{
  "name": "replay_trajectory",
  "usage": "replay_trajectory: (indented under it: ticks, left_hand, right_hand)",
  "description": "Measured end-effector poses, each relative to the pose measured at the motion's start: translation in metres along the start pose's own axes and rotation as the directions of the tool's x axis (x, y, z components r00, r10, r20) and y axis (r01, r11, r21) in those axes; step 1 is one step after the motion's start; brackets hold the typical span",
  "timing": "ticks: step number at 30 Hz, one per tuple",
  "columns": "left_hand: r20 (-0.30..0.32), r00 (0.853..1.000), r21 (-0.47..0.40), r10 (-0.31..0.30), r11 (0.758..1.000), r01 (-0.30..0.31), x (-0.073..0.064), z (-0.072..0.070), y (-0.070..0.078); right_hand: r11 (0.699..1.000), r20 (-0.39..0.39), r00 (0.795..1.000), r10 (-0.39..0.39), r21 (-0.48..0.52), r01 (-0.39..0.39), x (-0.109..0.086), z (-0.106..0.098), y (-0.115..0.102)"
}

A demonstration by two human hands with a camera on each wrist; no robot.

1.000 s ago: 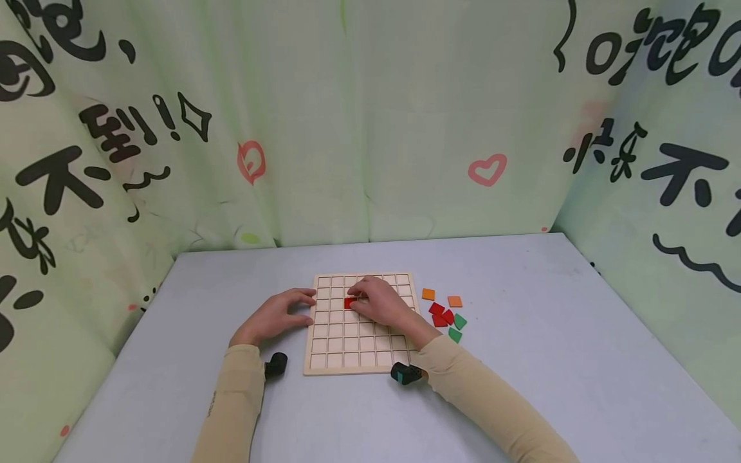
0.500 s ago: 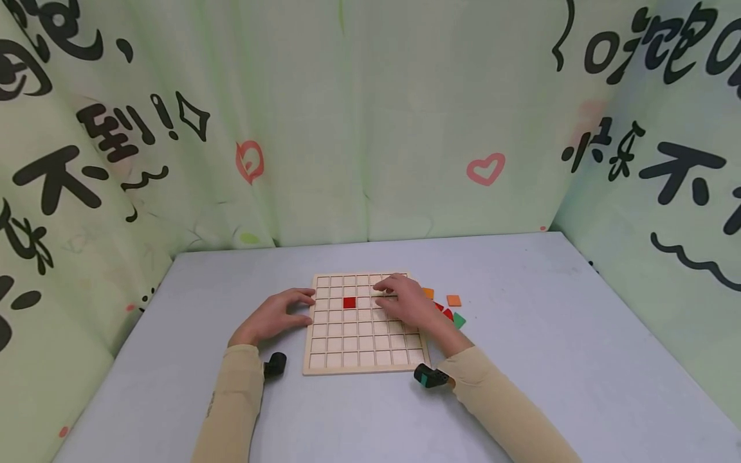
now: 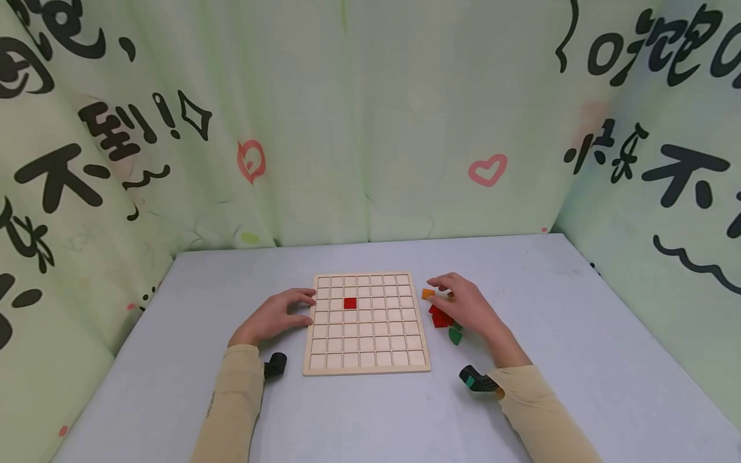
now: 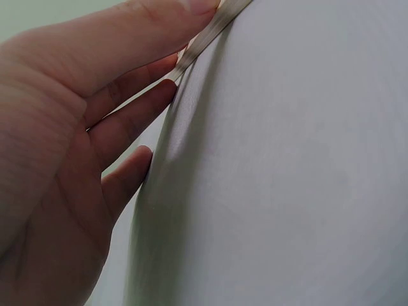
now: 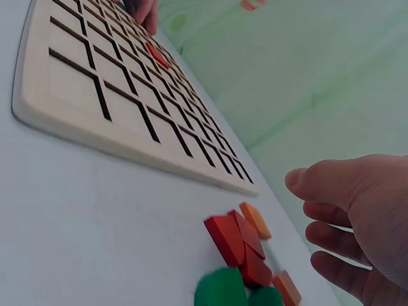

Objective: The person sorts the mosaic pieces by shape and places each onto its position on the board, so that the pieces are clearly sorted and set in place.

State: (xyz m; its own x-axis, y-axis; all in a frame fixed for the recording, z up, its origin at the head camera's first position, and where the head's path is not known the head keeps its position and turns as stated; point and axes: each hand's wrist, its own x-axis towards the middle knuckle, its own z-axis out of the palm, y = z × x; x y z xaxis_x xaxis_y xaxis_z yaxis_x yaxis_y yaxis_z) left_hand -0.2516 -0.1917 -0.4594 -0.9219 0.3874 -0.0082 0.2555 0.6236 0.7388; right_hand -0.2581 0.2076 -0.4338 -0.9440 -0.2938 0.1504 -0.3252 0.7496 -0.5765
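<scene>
Orange tile [image 3: 428, 294] — near the right hand [image 3: 467, 305], beside the gridded board [image 3: 366, 330].

A whitish table [image 3: 359, 418] is spreading across the lower part of the head view, its far edge running along a pale green curtain [image 3: 417, 116]. The curtain is hanging in soft folds behind and at both sides. Bold black characters [image 3: 54, 190] are filling its left part, while other black characters [image 3: 674, 188] are covering the right, above a black wavy line [image 3: 709, 268]. A red heart outline [image 3: 487, 182] is showing right of centre; a green spot [image 3: 249, 238] is sitting low on the left.
</scene>
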Motion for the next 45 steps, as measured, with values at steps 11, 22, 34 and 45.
replay_trajectory:
  ticks: [11,22,34,45]
  left_hand:
    - [-0.002,1.000,-0.010,-0.012,1.000,0.012,0.001,0.001,-0.001]
    - [-0.002,1.000,-0.007,-0.013,1.000,0.013,0.000,0.000,0.000]
    - [-0.002,1.000,-0.008,-0.020,1.000,0.020,-0.001,-0.001,0.002]
    - [0.002,1.000,-0.001,-0.023,1.000,0.023,0.003,0.001,-0.004]
  right_hand:
    - [0.993,-0.033,0.996,0.087,-0.074,-0.090,-0.015,-0.022,0.032]
    - [0.994,0.023,0.997,0.067,-0.091,-0.065,-0.017,-0.013,0.037]
    - [0.991,-0.013,0.997,0.074,-0.111,-0.075,-0.011,-0.006,0.039]
    - [0.992,-0.055,0.996,0.066,-0.107,-0.072,-0.014,-0.004,0.040]
